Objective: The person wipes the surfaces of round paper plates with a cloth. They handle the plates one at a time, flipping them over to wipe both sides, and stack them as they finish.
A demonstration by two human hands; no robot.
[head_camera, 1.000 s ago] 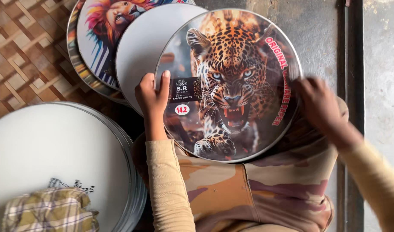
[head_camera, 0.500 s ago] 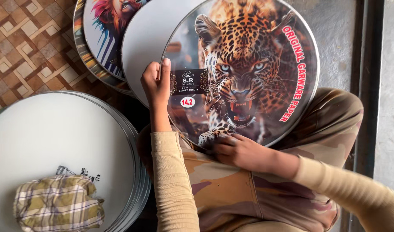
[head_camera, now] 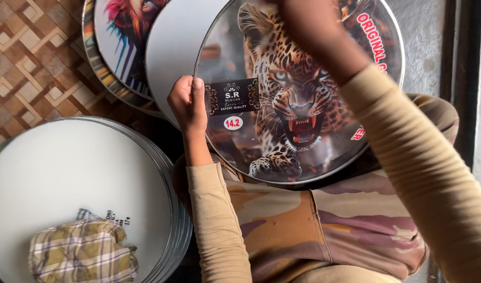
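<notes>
Head view: left hand [head_camera: 188,102] grips leopard disc [head_camera: 303,126] rim; right hand's [head_camera: 316,31] grasp unclear.

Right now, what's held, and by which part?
The left hand grips the round leopard-print disc at its left rim, thumb on its face. The right hand lies blurred over the disc's top; hold unclear.

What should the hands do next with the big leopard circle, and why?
Probably keep the left hand gripping the rim of the leopard disc while the right hand sweeps across its upper face, since the disc only leans on the lap.
</notes>
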